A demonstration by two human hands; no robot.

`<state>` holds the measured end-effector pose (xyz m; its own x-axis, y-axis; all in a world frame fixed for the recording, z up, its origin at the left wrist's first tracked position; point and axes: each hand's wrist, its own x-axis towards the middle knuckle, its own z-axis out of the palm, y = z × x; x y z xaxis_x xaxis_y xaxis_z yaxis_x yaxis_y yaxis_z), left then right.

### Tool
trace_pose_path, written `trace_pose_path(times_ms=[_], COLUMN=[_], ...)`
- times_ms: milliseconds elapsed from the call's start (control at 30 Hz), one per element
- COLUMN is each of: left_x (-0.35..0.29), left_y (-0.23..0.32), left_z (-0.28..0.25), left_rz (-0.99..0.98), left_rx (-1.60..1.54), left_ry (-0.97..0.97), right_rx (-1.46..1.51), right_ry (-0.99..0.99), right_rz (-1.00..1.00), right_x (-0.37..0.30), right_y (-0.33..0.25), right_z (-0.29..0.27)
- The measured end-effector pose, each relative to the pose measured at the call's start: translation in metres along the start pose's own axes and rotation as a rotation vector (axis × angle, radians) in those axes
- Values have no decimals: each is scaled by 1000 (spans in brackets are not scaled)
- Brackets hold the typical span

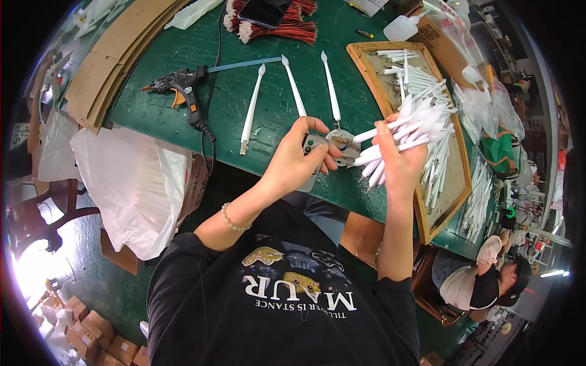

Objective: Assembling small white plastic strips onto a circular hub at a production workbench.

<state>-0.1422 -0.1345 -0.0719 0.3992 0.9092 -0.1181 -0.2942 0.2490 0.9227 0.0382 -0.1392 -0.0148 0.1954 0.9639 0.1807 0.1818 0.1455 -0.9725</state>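
left hand: fingers bent by disc, hold we couldn't tell | right hand: clamped on stick bunch | three sticks laid out; bunch, tray stock, we judged, remained

Bright light glares on the green floor near stacked cartons.

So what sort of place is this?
Probably a small assembly workshop: a glue gun lies on the green table, with bundled red wires at the back and a wooden frame full of white candle-shaped sticks.
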Motion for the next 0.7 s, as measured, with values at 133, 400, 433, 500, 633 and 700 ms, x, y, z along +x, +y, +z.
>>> trace_pose_path(times_ms=[133, 400, 433, 500, 633, 700], left_x=[1, -1, -1, -1, -5, -6], left_y=[-3, -5, -6, -4, -1, 3], left_z=[-2, -5, -4, -4, 0, 4], left_rz=[35, 96, 94, 100, 86, 103], left_rx=[-29, -39, -48, -55, -26, 64], left_ry=[-9, -21, -24, -20, -27, -75], right_rx=[6, -179, -236, -228, -131, -50], right_ry=[-10, -172, -239, -233, -108, -166], right_rz=[-4, 230, 262, 257, 235, 192], right_x=[4, 68, 72, 73, 49, 36], right_y=[-1, -3, -3, 9, -3, -16], right_z=[1, -5, -5, -7, -9, -7])
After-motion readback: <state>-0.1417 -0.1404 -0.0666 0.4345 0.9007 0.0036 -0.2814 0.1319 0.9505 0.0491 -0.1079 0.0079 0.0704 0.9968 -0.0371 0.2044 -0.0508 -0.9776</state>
